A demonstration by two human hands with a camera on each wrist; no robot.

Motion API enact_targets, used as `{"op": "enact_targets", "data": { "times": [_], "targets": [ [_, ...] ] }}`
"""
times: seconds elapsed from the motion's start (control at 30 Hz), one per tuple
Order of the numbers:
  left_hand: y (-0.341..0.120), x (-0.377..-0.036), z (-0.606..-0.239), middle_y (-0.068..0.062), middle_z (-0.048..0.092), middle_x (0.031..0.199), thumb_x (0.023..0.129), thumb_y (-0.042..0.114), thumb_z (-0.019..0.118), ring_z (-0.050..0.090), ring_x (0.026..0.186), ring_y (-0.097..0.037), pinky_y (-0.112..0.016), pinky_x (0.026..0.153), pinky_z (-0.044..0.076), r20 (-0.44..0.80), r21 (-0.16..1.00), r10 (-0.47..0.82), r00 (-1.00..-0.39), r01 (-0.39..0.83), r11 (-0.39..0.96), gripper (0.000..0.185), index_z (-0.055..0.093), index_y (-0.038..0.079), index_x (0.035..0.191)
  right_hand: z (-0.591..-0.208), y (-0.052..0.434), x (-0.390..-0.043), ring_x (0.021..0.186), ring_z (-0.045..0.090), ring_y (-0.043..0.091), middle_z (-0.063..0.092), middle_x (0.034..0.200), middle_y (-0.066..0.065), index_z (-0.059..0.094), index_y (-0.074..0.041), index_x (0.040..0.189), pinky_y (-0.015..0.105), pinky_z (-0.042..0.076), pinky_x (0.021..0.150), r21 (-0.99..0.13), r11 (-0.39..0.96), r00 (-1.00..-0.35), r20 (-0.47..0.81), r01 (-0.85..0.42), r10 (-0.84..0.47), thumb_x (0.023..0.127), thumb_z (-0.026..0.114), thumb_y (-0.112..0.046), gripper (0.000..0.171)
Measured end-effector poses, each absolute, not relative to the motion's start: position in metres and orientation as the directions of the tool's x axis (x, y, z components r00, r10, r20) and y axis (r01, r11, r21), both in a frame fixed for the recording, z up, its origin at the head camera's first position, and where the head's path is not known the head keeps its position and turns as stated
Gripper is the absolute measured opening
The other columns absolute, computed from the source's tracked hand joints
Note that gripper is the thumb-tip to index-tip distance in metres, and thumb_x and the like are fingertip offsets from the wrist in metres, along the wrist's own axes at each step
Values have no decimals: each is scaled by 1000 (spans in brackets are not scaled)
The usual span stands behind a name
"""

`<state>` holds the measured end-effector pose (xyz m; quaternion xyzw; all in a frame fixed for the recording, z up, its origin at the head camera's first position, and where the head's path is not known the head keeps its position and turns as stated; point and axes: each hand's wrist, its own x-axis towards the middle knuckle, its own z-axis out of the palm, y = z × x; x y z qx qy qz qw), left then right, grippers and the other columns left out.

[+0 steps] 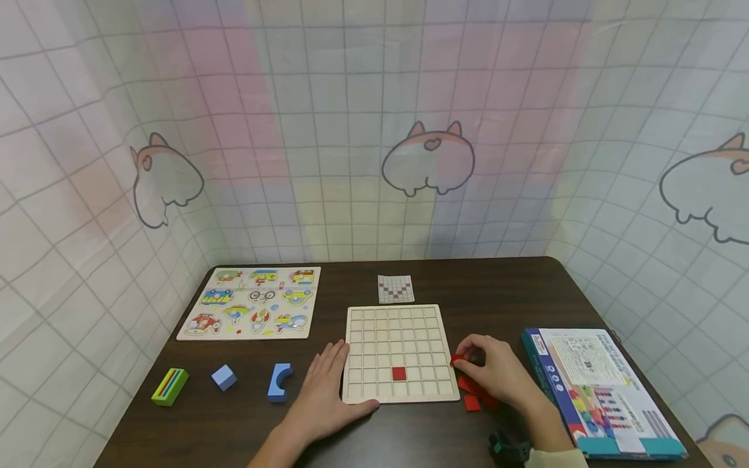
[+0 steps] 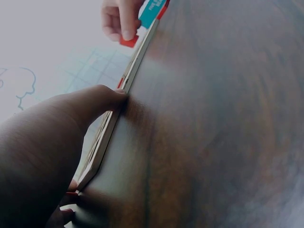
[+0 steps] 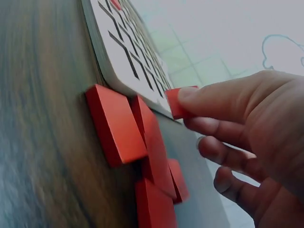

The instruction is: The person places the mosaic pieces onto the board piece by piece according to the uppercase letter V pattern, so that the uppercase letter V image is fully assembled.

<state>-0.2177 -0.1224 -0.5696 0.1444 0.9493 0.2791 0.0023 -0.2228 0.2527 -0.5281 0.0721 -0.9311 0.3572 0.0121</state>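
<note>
Fingers of my right hand [image 1: 488, 367] pinch a red tile [image 3: 176, 102] just off the grid board's [image 1: 399, 312] right edge, beside loose red tiles [image 3: 124, 124]; my left hand [image 1: 324, 383] lies spread on the desk [image 1: 497, 286], steadying the board's left edge.

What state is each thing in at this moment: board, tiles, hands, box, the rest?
Grid board: flat, one red tile seated.
Left hand: flat, fingers straight against board's edge.
Right hand: pinching a red piece.
Loose red tiles: lying beside board.
Box: closed, flat.
Vehicle puzzle: filled.
</note>
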Motion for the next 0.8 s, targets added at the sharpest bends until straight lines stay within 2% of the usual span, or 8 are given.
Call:
{"op": "enact_targets", "data": {
  "times": [0.27, 0.8],
  "targets": [
    [-121, -218, -570, -9, 34, 182, 76, 88, 81, 23, 173, -35, -62, 141, 21, 66, 528, 282, -957, 273, 804, 133, 33, 12, 175, -522, 238, -227, 86, 64, 15, 70, 91, -8, 76, -28, 104, 23, 58, 80, -716, 674, -982, 96, -181, -162, 98, 88, -24, 14],
    [-122, -217, -569, -10, 33, 182, 76, 87, 81, 22, 173, -36, -61, 141, 20, 74, 530, 274, -959, 271, 804, 133, 34, 12, 175, -515, 213, -240, 83, 62, 17, 69, 90, -9, 76, -28, 104, 25, 53, 70, -715, 661, -970, 109, -228, -217, 98, 87, -23, 14]
  ]
}}
